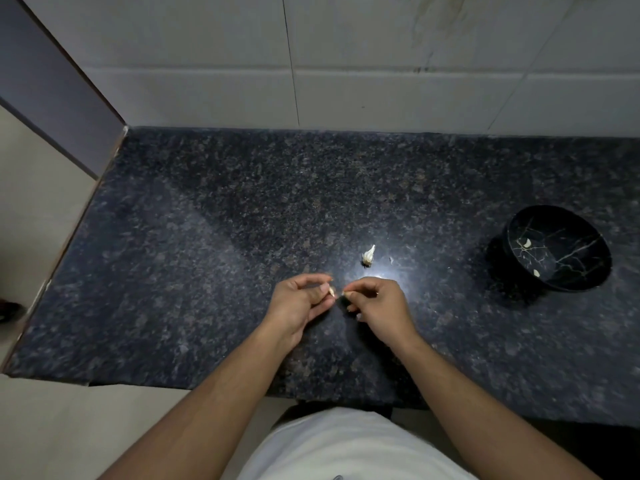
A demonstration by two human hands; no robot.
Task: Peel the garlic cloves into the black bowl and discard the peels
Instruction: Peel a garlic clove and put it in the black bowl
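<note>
Garlic clove (331, 291): one small pale clove, pinched in the fingertips of the left hand (300, 306), low over the dark speckled counter (207, 237).
Surroundings: a papery garlic piece (369, 255) lies on the counter just beyond both hands; a tiny pale fleck (391, 260) sits beside it. Nothing stands between the hands and the black bowl (557, 249).
Position relative to grip: the clove sits at the tip of the left grip, facing the right hand (375, 304); the two grips are nearly touching.
Left grip: fingers curled, thumb and fingertips closed on the clove.
Right grip: fingers curled narrow, the tips pinching a small bit, too small to tell whether peel or clove.
Black bowl: well off to the right of the right grip, on the counter, its inside lined with pale veins.
Count: one clove in hand, one garlic piece on the counter, two peeled cloves (527, 242) in the bowl, one bowl.
Backdrop: a pale tiled wall (346, 64) behind the counter.
</note>
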